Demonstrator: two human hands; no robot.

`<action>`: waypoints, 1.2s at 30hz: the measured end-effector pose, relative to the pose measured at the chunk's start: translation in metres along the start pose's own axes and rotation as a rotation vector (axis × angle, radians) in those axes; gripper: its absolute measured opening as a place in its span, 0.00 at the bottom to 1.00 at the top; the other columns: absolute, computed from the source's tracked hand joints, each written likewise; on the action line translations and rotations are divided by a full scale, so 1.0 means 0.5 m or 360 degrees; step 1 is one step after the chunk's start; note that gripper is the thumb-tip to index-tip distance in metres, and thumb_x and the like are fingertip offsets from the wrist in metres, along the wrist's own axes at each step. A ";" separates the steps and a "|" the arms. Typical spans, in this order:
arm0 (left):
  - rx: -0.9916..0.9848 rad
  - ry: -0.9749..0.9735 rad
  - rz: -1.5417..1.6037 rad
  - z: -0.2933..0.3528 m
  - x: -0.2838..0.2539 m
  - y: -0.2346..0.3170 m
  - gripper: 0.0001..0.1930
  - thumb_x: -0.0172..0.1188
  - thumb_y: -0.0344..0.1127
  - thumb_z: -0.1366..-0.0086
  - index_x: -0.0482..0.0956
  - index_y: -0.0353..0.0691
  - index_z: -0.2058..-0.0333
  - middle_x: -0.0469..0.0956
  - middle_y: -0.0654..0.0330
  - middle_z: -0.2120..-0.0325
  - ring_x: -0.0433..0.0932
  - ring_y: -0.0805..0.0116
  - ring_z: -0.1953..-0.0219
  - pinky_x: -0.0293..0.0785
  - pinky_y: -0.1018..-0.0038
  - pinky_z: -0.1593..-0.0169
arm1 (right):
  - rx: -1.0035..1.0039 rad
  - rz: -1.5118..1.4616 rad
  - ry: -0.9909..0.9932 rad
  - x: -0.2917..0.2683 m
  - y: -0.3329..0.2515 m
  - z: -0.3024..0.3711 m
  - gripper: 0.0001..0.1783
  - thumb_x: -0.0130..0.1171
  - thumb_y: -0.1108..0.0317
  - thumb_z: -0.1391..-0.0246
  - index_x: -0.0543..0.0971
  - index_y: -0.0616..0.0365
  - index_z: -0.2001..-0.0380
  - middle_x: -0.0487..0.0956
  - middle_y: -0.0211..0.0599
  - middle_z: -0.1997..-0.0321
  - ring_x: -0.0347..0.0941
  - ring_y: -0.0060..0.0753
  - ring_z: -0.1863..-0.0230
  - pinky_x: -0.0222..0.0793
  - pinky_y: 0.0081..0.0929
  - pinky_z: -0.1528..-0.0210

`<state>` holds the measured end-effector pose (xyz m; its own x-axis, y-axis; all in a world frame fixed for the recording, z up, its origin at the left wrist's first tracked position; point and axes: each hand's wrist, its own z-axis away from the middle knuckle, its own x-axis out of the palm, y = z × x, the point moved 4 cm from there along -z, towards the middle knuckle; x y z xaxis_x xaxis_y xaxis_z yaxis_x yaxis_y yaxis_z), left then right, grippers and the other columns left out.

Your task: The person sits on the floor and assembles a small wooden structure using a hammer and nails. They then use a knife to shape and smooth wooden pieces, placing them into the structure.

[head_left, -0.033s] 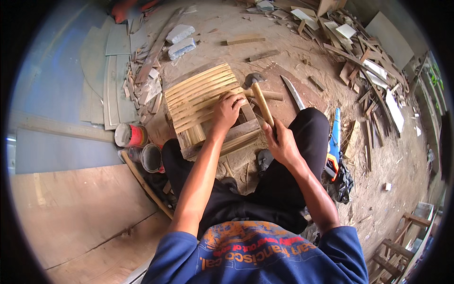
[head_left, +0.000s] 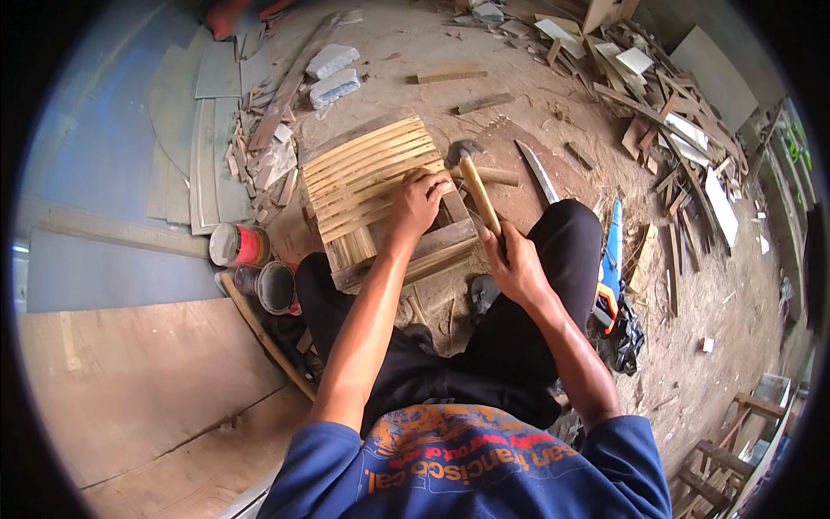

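My right hand [head_left: 516, 266] is closed round the lower end of a hammer's [head_left: 481, 192] wooden handle. The dark hammer head is raised by the right edge of a slatted wooden frame [head_left: 367, 164]. That frame, made of pale narrow strips on thicker boards, sits in front of me between my knees. My left hand [head_left: 418, 201] rests on its right side, fingers curled over the end of a wooden slat [head_left: 380, 188]. Whether a nail is pinched in those fingers is hidden. Below this slat, a gap shows the boards underneath.
Right of the frame lie a loose wooden stick [head_left: 497, 176], a long blade [head_left: 538, 171] and a blue-handled saw [head_left: 611, 264]. Two paint buckets [head_left: 232, 246] stand by my left knee. Scrap wood [head_left: 683, 138] is heaped at the far right; pale blocks [head_left: 334, 87] lie beyond the frame.
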<state>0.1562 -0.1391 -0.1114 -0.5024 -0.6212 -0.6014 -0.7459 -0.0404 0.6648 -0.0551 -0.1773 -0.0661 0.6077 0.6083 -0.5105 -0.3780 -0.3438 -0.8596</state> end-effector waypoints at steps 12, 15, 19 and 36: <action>0.0092 0.0008 -0.0170 -0.003 0.007 -0.025 0.09 0.64 0.33 0.36 0.85 0.35 0.61 0.82 0.55 0.64 0.81 0.55 0.60 0.75 0.64 0.55 | -0.0271 0.0177 -0.0023 0.004 -0.019 0.005 0.14 0.54 0.68 0.34 0.66 0.68 0.68 0.72 0.61 0.81 0.73 0.69 0.74 0.63 0.50 0.77; 0.0017 -0.0010 -0.0110 -0.004 0.010 -0.035 0.09 0.64 0.34 0.37 0.86 0.36 0.62 0.82 0.56 0.63 0.81 0.56 0.59 0.75 0.64 0.54 | -0.0283 0.0089 0.0003 -0.006 -0.050 0.000 0.14 0.54 0.68 0.34 0.66 0.68 0.68 0.72 0.61 0.81 0.73 0.70 0.74 0.63 0.51 0.76; -0.0091 -0.0018 -0.0042 -0.006 0.014 -0.032 0.09 0.65 0.35 0.38 0.86 0.37 0.63 0.82 0.57 0.64 0.80 0.57 0.58 0.75 0.64 0.54 | -0.0297 0.0010 0.0070 -0.006 -0.064 0.000 0.13 0.54 0.68 0.34 0.66 0.68 0.67 0.73 0.62 0.80 0.73 0.70 0.74 0.63 0.51 0.76; 0.0011 0.0041 -0.0074 -0.009 0.007 -0.032 0.08 0.67 0.34 0.40 0.87 0.40 0.62 0.82 0.57 0.66 0.80 0.57 0.61 0.76 0.65 0.55 | -0.0238 0.0025 0.0069 -0.012 -0.052 0.009 0.12 0.53 0.68 0.33 0.66 0.67 0.65 0.74 0.61 0.81 0.75 0.69 0.75 0.66 0.52 0.76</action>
<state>0.1684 -0.1443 -0.1221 -0.4560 -0.6386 -0.6199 -0.7710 -0.0643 0.6335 -0.0519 -0.1688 -0.0407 0.6331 0.5718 -0.5217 -0.2814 -0.4578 -0.8433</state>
